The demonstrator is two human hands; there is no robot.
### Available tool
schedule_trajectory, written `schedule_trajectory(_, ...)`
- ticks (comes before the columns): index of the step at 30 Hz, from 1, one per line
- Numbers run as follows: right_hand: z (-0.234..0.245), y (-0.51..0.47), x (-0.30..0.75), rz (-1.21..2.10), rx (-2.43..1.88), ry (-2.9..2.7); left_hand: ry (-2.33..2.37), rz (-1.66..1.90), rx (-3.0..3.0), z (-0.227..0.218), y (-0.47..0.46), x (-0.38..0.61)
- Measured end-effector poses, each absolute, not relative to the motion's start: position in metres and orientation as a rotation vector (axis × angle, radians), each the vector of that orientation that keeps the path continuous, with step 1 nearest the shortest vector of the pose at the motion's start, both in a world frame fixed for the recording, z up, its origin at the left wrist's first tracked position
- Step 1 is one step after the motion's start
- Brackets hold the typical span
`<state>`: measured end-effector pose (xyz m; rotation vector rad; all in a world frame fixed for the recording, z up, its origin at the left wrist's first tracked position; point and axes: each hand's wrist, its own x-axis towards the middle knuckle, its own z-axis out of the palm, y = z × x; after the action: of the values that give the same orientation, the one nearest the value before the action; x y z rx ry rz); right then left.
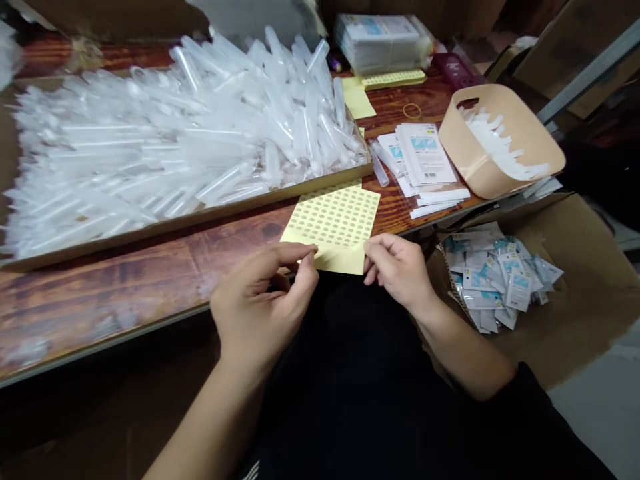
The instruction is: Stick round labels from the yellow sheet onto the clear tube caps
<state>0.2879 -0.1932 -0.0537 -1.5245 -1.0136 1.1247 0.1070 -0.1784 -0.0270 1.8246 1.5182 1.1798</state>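
A yellow sheet of small printed stickers (337,217) hangs over the front edge of the table, its lower strip bare of stickers. My right hand (400,270) pinches the sheet's lower right edge between thumb and fingers. Over the sheet's lower left part, my left hand (265,293) has thumb and index fingertip pressed together. Whether a sticker or the sheet itself is between those fingertips is too small to tell. Part of another yellow sheet shows behind the first, beside the tray.
A shallow cardboard tray (165,243) heaped with clear plastic tubes (200,140) fills the table's left. On the right lie printed cards (425,157) and a beige basket (465,147) of white pieces. Below stands a carton (590,287) holding bagged packs (500,273). Stacked cards (380,43) sit behind.
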Motion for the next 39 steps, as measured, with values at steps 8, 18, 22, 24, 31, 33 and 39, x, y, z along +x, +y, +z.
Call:
schedule_trajectory(8, -0.025, -0.162, 0.305, 0.445, -1.568, -1.619, 1.484, 1.201, 1.703, -0.029, -0.165, 0.107)
schedule_trajectory(18, -0.026, -0.030, 0.292, 0.058, -1.533, -2.055, 1.298, 1.267, 1.134, -0.015, -0.148, 0.104)
schedule_trajectory(22, -0.034, -0.020, 0.306, 0.151, -1.346, -1.997, 1.179, 1.265, 0.976, -0.011, -0.148, 0.100)
schedule_trajectory(24, -0.032, -0.023, 0.313, 0.169, -1.201, -1.890, 1.133, 1.265, 0.911, -0.010, -0.149, 0.099)
schedule_trajectory(31, -0.008, -0.099, 0.289, 0.252, -0.645, -1.764, 1.066, 1.429, 0.934, -0.007, -0.164, 0.092)
schedule_trajectory(33, -0.008, -0.127, 0.275, 0.196, -0.600, -1.861, 1.083, 1.540, 1.055, -0.008, -0.171, 0.090)
schedule_trajectory(39, -0.026, -0.167, 0.251, 0.245, -0.642, -1.833, 1.187, 1.863, 1.806, -0.013, -0.185, 0.086)
